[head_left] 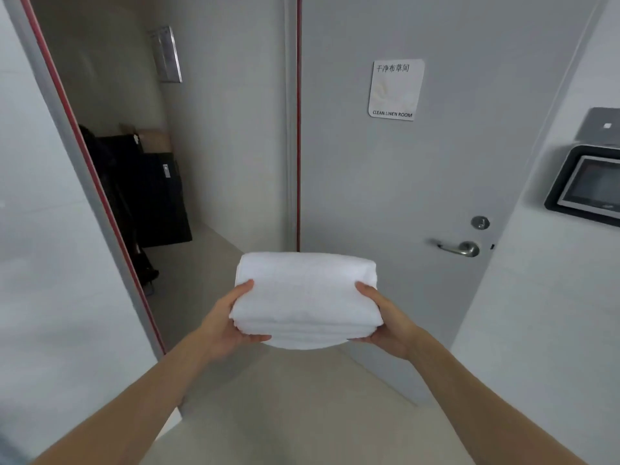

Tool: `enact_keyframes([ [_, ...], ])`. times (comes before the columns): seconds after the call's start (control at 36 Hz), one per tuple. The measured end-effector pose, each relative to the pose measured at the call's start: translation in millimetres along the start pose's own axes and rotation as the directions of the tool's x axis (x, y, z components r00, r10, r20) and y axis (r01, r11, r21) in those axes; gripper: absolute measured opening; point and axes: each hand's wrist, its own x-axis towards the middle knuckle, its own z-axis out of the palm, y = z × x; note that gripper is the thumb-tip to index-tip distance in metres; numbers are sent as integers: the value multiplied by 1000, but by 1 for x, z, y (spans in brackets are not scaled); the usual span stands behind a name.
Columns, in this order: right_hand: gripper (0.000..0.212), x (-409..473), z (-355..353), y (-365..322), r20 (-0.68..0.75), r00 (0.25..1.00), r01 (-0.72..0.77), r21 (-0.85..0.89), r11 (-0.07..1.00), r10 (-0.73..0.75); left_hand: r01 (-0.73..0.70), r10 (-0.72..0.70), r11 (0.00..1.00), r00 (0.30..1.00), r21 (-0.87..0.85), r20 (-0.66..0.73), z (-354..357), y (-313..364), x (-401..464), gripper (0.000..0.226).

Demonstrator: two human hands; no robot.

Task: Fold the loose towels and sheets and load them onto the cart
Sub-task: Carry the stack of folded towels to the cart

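White terry, folded: stack of towels (307,298), held in the air at frame centre, layered edges facing the camera, fold turned toward 12 o'clock.
Left hand (225,325): at 9 o'clock of the stack, thumb lying on the top face, fingers curled beneath the near left corner; grasping the stack of towels.
Right hand (389,325): at 3 o'clock of the stack, thumb on the top face, fingers wrapped under the near right corner; likewise grasping the stack of towels.
Forearms: bare, entering from 7 and 5 o'clock, converging on the stack.
Door (402,182): grey, closed, beyond the stack toward 1 o'clock; red strip down its left edge.
Sign (396,90): on the door at 1 o'clock, reading "CLEAN LINEN ROOM" beneath a line of Chinese characters.
Lever handle (458,248): metal, at 2 o'clock of the stack, round lock just above.
Wall panel (587,184): dark-framed screen at 3 o'clock, on the right wall.
Doorway at 10 o'clock: open, red-edged frame; dark objects (147,196) standing on the floor inside, identity unclear.
Floor (288,414): pale beige, below the arms.
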Motion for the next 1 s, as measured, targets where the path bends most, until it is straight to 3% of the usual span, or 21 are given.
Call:
enact_keyframes([
  [0.14, 66, 70, -42, -43, 56, 998, -31, -27, 999, 33, -14, 9, 999, 993, -35, -118, 25, 17, 54, 76],
  [0.33, 65, 162, -63, -89, 181, 980, -76, -54, 996, 85, -86, 66, 993, 973, -82, -220, 30, 44, 108, 61],
  [0.53, 61, 261, -55, -106, 235, 965, -109, -45, 993, 116, -122, 87, 989, 933, -81, -350, 4, 77, 165, 60],
  [0.83, 60, 459, -35, -156, 200, 972, -117, -23, 993, 119, -134, 101, 989, 919, -62, -382, -72, 166, 330, 70],
  [1.0, 61, 562, -22, -211, 145, 985, -93, -37, 995, 97, -126, 97, 990, 942, -69, -322, -101, 236, 425, 72],
])
